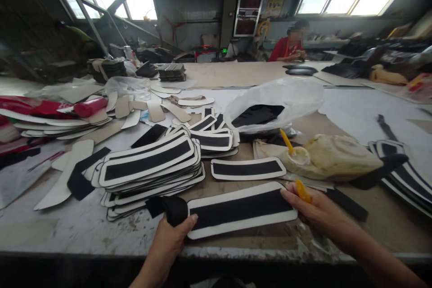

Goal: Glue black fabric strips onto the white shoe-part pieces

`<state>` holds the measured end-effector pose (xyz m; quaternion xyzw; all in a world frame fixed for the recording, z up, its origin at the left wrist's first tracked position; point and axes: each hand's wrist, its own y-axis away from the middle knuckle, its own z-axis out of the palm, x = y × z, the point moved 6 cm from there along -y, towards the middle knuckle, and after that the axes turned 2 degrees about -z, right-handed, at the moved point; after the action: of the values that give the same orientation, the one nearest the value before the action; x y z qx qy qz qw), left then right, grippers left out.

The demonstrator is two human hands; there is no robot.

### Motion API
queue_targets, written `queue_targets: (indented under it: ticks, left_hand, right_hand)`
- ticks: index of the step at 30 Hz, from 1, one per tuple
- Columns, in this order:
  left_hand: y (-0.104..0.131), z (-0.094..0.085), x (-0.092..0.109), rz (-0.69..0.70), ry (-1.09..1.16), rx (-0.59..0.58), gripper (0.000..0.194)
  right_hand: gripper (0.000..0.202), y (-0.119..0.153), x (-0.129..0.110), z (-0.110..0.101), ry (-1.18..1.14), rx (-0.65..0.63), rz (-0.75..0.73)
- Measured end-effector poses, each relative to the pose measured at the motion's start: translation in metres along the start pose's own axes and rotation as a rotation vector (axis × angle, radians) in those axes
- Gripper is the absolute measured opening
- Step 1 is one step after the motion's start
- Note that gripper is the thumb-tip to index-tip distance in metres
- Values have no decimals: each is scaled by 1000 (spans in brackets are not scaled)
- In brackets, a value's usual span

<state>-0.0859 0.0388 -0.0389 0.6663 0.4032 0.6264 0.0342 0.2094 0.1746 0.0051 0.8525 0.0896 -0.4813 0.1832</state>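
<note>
A long white panel with a black strip down its middle (241, 209) is held between my hands above the table's front edge. My left hand (170, 238) pinches its left end, thumb on top. A curled black strip (177, 210) sits at that same hand. My right hand (313, 207) grips the panel's right end, and a yellow-handled tool (303, 191), its working end hidden, is tucked in those fingers. Just behind lies another black-and-white panel (248, 168). To the left, similar panels are piled in a stack (148, 162).
A yellowed plastic container (340, 155) with a yellow stick (286, 140) stands at right. Behind it lies a clear plastic bag (276, 94) holding black pieces. More panels (405, 171) are stacked far right; pale cut pieces (67, 121) cover the left. A person in red (286, 49) sits across.
</note>
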Motion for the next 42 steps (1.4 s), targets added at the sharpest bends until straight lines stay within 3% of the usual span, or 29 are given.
queue_targets:
  ticks: [7, 11, 14, 17, 23, 31, 36, 39, 42]
  left_hand:
    - [6, -5, -14, 60, 116, -39, 41]
    - [12, -11, -13, 44, 102, -21, 33]
    - [15, -14, -13, 13, 127, -3, 39]
    - [15, -13, -18, -21, 133, -11, 41]
    - [13, -17, -22, 45, 13, -8, 47]
    - [13, -21, -25, 69, 185, -30, 47]
    - [18, -17, -28, -83, 449, -27, 50]
    - [21, -14, -22, -76, 436, -57, 42]
    - [21, -15, -16, -21, 310, -25, 45]
  right_hand:
    - [40, 11, 7, 26, 44, -47, 61]
    - [39, 16, 11, 36, 31, -34, 77]
    - [37, 21, 15, 40, 25, -60, 95]
    - [32, 25, 16, 40, 78, -52, 73]
    - [26, 35, 10, 34, 278, 105, -22]
    - [32, 35, 12, 35, 56, -11, 36]
    - [39, 37, 22, 44, -117, -67, 179]
    - [40, 37, 23, 48, -103, -65, 184]
    - [37, 37, 15, 44, 11, 23, 114]
